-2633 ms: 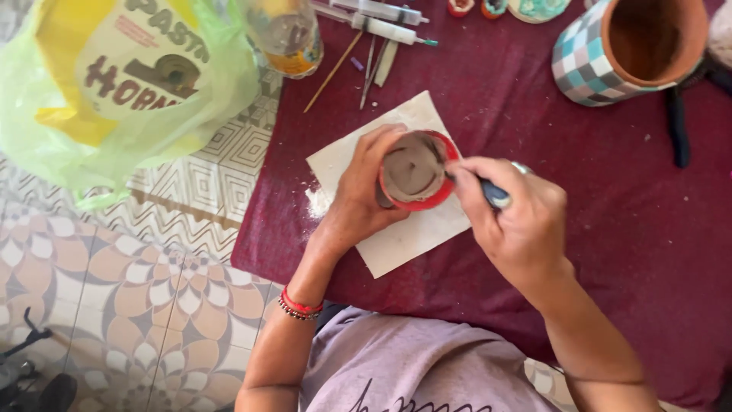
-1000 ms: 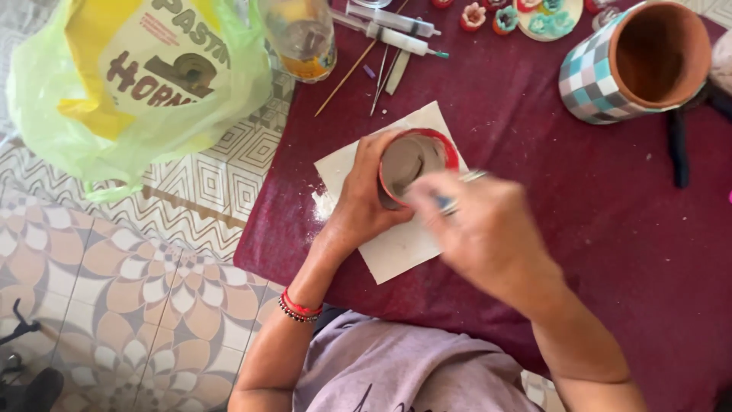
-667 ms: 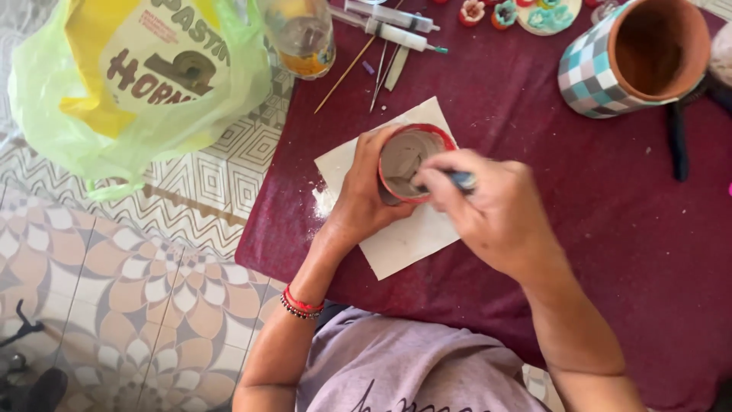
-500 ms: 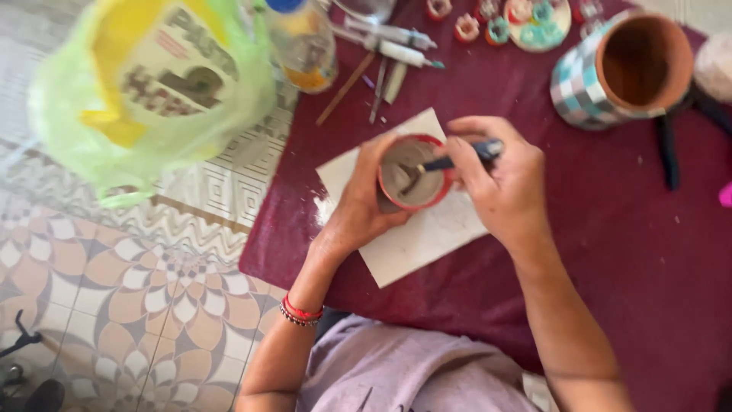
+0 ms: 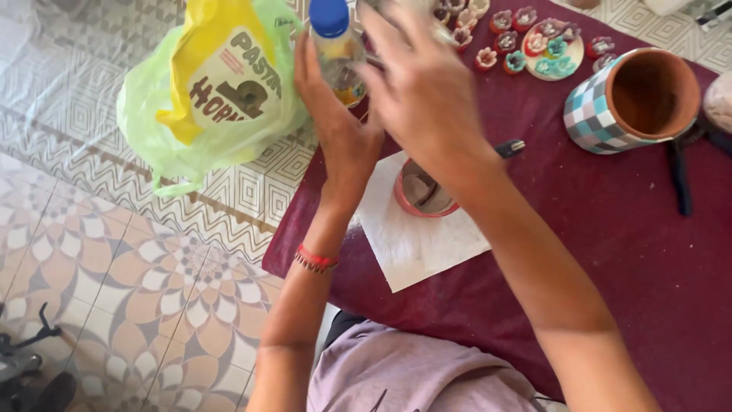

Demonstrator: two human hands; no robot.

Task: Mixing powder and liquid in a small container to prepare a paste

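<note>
left hand (image 5: 335,114) curled round bottle (image 5: 336,47) with blue cap, at 11 o'clock of red bowl (image 5: 424,191). right hand (image 5: 423,84) blurred, fingers spread, grip on anything unclear. judgement: steady bottle upright, twist cap slowly, keep over maroon bench (image 5: 610,252). bowl on white paper (image 5: 415,240); checked pot (image 5: 629,99) at 2 o'clock.

Small pot (image 5: 424,192) sits on the paper (image 5: 412,240) near the cloth's (image 5: 625,244) left edge; bag (image 5: 217,91) lies on the floor beyond it.
</note>
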